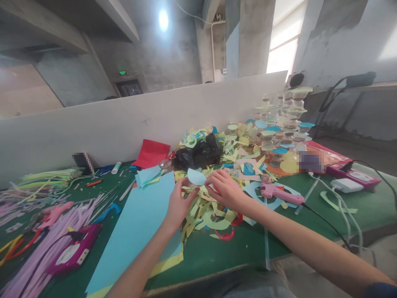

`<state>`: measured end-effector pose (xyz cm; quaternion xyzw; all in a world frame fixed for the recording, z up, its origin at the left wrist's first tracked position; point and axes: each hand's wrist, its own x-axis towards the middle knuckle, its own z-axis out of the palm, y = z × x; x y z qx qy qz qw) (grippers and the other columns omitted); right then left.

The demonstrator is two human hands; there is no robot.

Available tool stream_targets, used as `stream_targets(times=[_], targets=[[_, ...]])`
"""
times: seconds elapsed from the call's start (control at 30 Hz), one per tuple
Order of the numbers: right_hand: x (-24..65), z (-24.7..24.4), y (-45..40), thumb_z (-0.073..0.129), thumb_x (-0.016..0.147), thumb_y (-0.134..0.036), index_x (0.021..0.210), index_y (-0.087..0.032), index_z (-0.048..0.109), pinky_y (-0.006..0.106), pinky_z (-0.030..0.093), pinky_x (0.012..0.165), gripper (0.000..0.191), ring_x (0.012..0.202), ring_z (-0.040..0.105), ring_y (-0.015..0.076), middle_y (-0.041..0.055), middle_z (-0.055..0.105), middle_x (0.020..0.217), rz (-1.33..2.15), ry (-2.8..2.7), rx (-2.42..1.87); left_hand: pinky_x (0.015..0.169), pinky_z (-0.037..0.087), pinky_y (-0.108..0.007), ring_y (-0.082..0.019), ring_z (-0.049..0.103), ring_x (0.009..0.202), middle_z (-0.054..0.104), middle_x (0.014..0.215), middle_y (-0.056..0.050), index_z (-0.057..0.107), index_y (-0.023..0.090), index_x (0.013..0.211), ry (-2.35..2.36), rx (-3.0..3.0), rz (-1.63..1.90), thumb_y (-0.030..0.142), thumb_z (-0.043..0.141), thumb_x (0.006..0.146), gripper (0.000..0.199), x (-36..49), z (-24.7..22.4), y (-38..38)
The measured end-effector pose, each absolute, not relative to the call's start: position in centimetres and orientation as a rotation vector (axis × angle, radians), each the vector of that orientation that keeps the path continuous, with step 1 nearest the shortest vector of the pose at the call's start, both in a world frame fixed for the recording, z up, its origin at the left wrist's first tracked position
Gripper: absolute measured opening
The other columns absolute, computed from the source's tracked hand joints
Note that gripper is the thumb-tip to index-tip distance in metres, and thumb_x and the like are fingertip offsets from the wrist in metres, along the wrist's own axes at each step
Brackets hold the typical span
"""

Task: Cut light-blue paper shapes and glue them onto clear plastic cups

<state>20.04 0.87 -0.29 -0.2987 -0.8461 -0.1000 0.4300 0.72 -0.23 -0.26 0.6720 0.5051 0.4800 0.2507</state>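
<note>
Just below frame centre, I have left hand (179,203) and right hand (226,189) pinching a pale-blue paper piece (196,177) above heaped scraps (203,218); pink glue gun (287,195) right of them, green desk (237,250).

Blue paper piece (196,177) between fingers (219,178)

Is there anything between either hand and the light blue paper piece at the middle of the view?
Nothing visible: the left hand and right hand both touch the light blue paper piece, and the paper scraps don't separate them.
</note>
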Motion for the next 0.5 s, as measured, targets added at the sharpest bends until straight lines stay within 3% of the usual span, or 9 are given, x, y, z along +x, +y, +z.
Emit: stream_targets(times=[0.5], targets=[[20.13, -0.80, 0.92, 0.051, 0.091, -0.026, 0.098, -0.021, 0.054, 0.037, 0.042, 0.080, 0.009, 0.090, 0.049, 0.0232, 0.0079, 0.062, 0.095, -0.259, -2.124, -0.750, 0.081, 0.046, -0.032, -0.019, 0.059, 0.094, 0.062, 0.104, -0.004, 0.054, 0.023, 0.106, 1.389, 1.861, 1.308, 0.045, 0.062, 0.081, 0.034, 0.90, 0.12, -0.60]])
